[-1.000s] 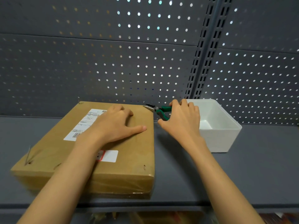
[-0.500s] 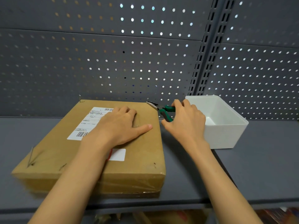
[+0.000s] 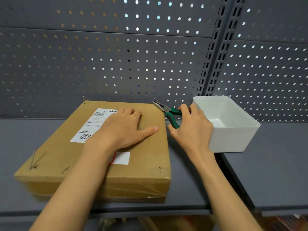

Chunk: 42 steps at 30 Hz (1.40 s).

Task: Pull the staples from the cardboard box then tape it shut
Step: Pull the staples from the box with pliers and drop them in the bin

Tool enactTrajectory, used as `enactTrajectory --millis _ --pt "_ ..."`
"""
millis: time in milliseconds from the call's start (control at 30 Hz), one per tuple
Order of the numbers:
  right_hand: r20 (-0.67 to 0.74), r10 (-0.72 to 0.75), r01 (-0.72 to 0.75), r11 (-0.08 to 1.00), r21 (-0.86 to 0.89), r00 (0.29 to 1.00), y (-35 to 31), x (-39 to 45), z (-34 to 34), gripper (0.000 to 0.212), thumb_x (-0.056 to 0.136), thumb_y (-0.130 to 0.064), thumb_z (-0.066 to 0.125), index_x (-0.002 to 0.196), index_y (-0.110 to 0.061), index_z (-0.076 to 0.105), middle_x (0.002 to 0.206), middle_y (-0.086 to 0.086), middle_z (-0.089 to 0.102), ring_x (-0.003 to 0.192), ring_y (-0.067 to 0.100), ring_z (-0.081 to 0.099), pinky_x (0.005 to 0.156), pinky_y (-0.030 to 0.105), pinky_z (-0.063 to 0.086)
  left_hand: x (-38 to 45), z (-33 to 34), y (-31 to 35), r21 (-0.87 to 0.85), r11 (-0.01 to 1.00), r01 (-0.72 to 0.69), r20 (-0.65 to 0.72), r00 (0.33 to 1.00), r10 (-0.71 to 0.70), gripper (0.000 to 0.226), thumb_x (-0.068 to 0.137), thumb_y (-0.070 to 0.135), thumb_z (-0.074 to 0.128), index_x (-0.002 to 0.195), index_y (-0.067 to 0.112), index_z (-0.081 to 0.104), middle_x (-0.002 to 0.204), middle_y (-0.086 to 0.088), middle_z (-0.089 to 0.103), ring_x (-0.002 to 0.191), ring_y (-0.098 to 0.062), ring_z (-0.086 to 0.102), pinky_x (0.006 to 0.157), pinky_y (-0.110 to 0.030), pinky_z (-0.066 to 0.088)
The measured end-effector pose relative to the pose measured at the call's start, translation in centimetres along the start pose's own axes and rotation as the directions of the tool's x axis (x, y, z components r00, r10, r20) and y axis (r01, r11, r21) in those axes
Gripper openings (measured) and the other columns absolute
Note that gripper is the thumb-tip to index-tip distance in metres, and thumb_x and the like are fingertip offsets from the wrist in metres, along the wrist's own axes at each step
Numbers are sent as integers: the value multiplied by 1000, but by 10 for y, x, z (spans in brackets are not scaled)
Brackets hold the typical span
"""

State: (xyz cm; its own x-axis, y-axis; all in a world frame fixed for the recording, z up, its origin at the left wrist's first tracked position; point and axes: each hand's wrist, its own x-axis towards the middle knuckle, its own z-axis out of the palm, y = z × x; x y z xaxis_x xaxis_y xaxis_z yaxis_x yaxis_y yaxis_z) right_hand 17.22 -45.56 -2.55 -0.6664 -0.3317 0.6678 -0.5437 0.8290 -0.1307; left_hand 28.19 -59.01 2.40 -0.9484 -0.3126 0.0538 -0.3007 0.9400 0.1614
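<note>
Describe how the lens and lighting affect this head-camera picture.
Head view: wide-angle distortion bows the pegboard lines and shelf edge; light shines through the pegboard holes as bright dots; the left hand and right hand look sharp; the cardboard box near-left corner looks slightly blurred.

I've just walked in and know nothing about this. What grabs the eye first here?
A flat cardboard box lies on a grey shelf, with the left hand resting flat on its top. At the box's far right corner, the right hand holds green-handled pliers, their tip pointing at that corner. A white bin sits just right of that hand.
</note>
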Motion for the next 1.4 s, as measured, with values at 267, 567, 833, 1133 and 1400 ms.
enactTrajectory --millis 267,567,833,1133,1400 --pt "-1 31 -31 998 63 1000 3 -3 6 47 61 -42 76 93 -12 59 85 9 58 75 33 58 53 28 32 0 0 0 4 1000 1 0 1000 -1 74 84 68 35 140 21 34 143 1 36 130 -19 31 104 -35 29" --pt "72 56 -63 994 92 996 3 -5 3 48 72 -46 67 107 -16 54 100 6 56 90 30 56 62 32 39 -1 0 0 3 1000 -1 0 1000 1 74 83 69 35 141 21 34 143 1 36 130 -19 32 105 -35 29" --pt "39 65 -69 991 112 997 4 -6 6 47 67 -43 71 101 -15 58 94 8 58 83 33 58 58 30 33 -1 0 0 4 1000 0 -4 1000 0 73 83 68 36 139 21 35 142 1 37 128 -19 33 103 -34 29" --pt "5 87 -87 991 100 996 5 -8 7 48 63 -44 74 100 -15 61 88 8 59 76 33 58 56 28 30 0 1 0 -17 1000 -4 -1 1000 4 74 82 69 37 139 22 35 142 2 37 128 -18 33 103 -34 30" --pt "-20 104 -100 987 127 994 6 -10 6 47 62 -43 74 99 -16 62 87 7 59 77 33 59 58 28 30 -1 1 1 -7 1000 -7 -13 1000 7 75 81 70 36 139 22 36 141 2 37 128 -18 33 104 -35 30"
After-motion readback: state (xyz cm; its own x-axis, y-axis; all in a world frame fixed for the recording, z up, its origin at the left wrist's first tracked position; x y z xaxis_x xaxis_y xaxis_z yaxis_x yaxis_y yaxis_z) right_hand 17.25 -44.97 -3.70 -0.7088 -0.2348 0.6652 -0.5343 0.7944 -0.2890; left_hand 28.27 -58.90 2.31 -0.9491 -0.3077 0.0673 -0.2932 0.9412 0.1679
